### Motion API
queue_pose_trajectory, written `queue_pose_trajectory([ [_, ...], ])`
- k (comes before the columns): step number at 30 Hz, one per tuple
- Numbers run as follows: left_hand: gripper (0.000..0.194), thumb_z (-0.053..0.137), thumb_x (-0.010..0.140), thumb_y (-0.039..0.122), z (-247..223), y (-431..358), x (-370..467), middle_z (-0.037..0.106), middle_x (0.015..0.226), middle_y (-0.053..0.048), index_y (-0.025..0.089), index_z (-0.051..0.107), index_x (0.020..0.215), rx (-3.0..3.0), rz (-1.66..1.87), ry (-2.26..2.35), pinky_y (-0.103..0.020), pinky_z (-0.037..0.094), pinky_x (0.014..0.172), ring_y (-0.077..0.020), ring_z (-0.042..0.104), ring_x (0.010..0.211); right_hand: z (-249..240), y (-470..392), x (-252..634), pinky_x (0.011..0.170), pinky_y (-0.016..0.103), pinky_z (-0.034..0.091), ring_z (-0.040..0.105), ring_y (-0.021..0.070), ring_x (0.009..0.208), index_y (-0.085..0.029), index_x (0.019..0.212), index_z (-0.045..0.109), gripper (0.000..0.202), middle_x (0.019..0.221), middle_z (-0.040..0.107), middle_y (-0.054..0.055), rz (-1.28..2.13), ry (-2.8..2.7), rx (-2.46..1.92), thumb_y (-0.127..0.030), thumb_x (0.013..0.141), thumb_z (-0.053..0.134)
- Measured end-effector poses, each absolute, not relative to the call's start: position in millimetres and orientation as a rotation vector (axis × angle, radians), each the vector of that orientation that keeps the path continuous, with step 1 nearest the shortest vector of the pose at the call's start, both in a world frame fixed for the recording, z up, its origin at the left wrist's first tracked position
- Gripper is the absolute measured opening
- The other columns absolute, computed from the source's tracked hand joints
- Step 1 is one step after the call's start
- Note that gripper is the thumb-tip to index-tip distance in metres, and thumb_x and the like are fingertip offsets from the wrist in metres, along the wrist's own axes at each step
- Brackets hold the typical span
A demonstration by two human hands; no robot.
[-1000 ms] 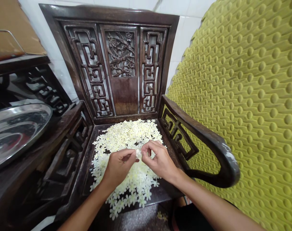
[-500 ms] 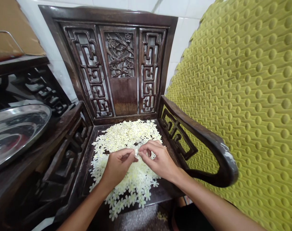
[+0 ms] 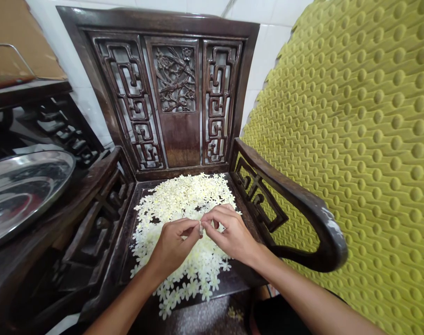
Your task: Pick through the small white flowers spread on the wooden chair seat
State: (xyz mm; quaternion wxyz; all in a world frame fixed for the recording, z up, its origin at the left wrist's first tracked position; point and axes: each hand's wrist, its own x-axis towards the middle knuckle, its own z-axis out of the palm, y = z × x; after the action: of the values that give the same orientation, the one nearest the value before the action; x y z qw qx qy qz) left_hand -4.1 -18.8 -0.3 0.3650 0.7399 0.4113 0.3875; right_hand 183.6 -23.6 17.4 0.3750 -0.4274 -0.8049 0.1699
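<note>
Fingertips meet over a small white piece

A second ago the right fingertips stood slightly off; now they meet the left ones, so both hands are at the same small white piece [image 3: 201,229], little of which shows. The left hand [image 3: 173,239] pinches it narrowly between thumb and forefinger. The right hand [image 3: 230,231] is drawn to a narrow pinch too, but I cannot tell whether it grips the piece.

White flowers [image 3: 194,191] spread beneath and around the hands on the chair seat [image 3: 241,278]; more lie on the floor at 5 o'clock. From the hands, the carved chair back [image 3: 182,139] rises at 12, a yellow-green mat [image 3: 365,139] at 2, a metal tray [image 3: 71,163] at 10. Armrests flank the seat; only the fingers obstruct the view of the piece.
</note>
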Motion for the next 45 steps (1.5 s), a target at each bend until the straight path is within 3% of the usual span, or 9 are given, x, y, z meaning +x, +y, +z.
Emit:
queue_pose_trajectory([
  [7,0.022,0.059,0.091,0.029,0.4,-19.9,-2.7,0.074,0.077,-0.004,0.018,0.078,0.090,1.778,0.978,1.031,-0.027,0.054,0.068,-0.0192,0.069,0.075,14.4,-22.8,181.8,0.079,0.031,0.036,0.055,0.0143,0.073,-0.019,0.079,0.061,0.011,0.075,0.062,-0.002,0.452,-2.018,-1.157,-0.013,0.089,0.060],
  [16,0.020,0.065,0.087,0.035,-4.0,-9.8,-8.7,0.078,0.071,-0.004,0.017,0.072,0.083,1.400,1.071,1.209,-0.029,0.059,0.069,-0.0229,0.076,0.073,22.3,-20.1,186.0,0.072,0.029,0.038,0.055,0.0142,0.068,-0.019,0.074,0.060,0.012,0.070,0.059,-0.003,0.516,-1.848,-1.276,-0.009,0.079,0.058],
  [21,0.021,0.065,0.086,0.036,-2.4,-9.3,-8.1,0.079,0.071,-0.005,0.016,0.072,0.086,1.385,1.077,1.221,-0.029,0.059,0.070,-0.0233,0.077,0.073,20.7,-19.0,188.1,0.070,0.029,0.039,0.053,0.0140,0.065,-0.019,0.071,0.059,0.012,0.069,0.058,-0.002,0.538,-1.859,-1.320,-0.011,0.080,0.061],
  [27,0.022,0.063,0.089,0.035,-3.6,-13.9,-4.9,0.077,0.078,-0.004,0.016,0.074,0.085,1.512,1.023,1.136,-0.029,0.059,0.071,-0.0229,0.076,0.077,21.1,-22.9,184.3,0.081,0.032,0.039,0.059,0.0158,0.076,-0.020,0.091,0.067,0.007,0.077,0.063,-0.001,0.486,-1.950,-1.175,-0.017,0.090,0.061],
  [31,0.023,0.062,0.089,0.034,-4.3,-15.5,-3.8,0.078,0.086,-0.006,0.017,0.076,0.090,1.519,0.993,1.092,-0.032,0.060,0.072,-0.0234,0.076,0.078,18.1,-22.8,183.1,0.085,0.034,0.038,0.061,0.0172,0.082,-0.021,0.092,0.068,0.008,0.083,0.067,0.001,0.470,-2.022,-1.133,-0.019,0.093,0.060],
  [45,0.026,0.061,0.091,0.037,-5.4,-14.0,-5.0,0.077,0.081,-0.005,0.016,0.074,0.095,1.487,1.027,1.119,-0.033,0.060,0.072,-0.0224,0.075,0.077,20.2,-24.5,179.5,0.078,0.031,0.039,0.060,0.0156,0.077,-0.021,0.087,0.067,0.005,0.079,0.066,-0.001,0.599,-1.940,-1.190,-0.017,0.090,0.064],
])
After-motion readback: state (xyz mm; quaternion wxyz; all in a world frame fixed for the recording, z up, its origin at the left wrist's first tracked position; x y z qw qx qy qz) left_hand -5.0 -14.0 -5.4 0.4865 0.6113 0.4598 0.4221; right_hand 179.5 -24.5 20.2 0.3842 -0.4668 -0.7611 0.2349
